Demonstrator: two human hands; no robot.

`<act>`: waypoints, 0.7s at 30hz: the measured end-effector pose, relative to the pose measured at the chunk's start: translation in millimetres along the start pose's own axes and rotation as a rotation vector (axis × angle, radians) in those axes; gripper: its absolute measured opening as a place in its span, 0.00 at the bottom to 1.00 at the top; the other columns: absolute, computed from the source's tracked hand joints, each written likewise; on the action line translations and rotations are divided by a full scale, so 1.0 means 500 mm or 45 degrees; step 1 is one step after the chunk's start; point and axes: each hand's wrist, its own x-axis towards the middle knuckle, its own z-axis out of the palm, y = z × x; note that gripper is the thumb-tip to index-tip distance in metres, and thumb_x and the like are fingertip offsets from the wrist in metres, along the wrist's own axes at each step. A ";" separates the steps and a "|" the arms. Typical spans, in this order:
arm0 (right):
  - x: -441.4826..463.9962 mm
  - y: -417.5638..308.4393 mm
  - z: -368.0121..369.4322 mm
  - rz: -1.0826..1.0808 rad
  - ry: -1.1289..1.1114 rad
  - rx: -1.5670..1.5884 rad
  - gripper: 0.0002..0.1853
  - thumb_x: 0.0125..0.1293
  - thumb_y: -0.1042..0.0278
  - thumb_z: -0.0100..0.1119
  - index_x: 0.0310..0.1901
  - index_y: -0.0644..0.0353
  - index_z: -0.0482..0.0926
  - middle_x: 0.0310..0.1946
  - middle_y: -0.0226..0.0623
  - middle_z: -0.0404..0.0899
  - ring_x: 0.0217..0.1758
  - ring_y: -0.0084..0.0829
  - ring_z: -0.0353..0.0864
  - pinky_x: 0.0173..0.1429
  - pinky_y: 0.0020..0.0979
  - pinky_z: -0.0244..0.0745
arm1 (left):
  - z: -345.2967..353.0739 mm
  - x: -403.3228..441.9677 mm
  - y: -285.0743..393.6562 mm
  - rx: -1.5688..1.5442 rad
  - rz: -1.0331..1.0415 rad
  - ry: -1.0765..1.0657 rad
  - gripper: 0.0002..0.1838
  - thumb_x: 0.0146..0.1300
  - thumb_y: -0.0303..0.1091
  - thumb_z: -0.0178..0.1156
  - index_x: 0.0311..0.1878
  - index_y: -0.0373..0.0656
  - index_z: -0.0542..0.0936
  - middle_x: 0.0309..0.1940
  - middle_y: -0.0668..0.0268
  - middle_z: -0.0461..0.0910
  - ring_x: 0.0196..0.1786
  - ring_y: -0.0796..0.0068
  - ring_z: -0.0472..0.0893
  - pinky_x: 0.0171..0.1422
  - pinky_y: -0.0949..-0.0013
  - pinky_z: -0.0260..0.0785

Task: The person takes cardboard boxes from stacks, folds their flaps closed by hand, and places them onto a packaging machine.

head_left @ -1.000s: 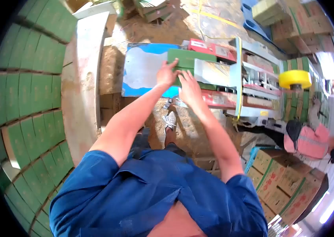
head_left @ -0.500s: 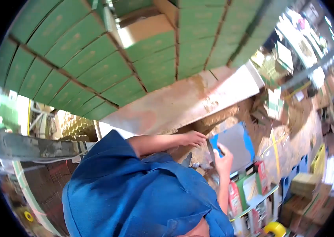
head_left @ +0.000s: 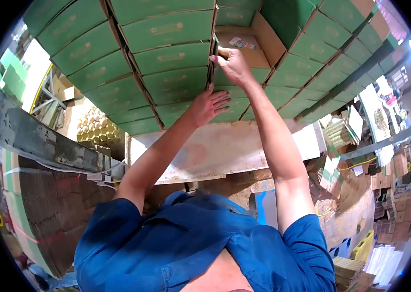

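Note:
Green cardboard cartons (head_left: 166, 29) stand in tall stacked columns in front of me. One open-topped carton (head_left: 271, 41) shows its brown inner walls, with a small printed label (head_left: 242, 43) inside. My right hand (head_left: 234, 65) is closed at this carton's near left corner, beside the dark gap between two columns. Whatever its fingers pinch there is hidden. My left hand (head_left: 209, 107) has its fingers spread and lies against the carton fronts lower down, below and left of my right hand.
The columns stand on a pale, stained platform (head_left: 186, 151). A grey metal beam (head_left: 54, 141) runs along the left, with egg trays (head_left: 96, 126) behind it. Loose cartons (head_left: 329, 170) lie at right. Below my right arm is a blue-edged panel (head_left: 266, 207).
My view has turned toward the stacked cartons. Both hands have moved from beside the grey, blue-edged panel up to the carton fronts. A small dark item in my right hand earlier is not discernible now.

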 end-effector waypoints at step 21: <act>-0.945 -0.321 -0.140 1.137 0.614 -0.123 0.21 0.57 0.83 0.59 0.55 0.70 0.81 0.59 0.53 0.82 0.72 0.46 0.74 0.75 0.39 0.64 | 0.146 -0.157 -0.541 -0.601 -0.905 -0.374 0.27 0.59 0.24 0.68 0.63 0.38 0.77 0.58 0.60 0.83 0.63 0.60 0.79 0.75 0.47 0.63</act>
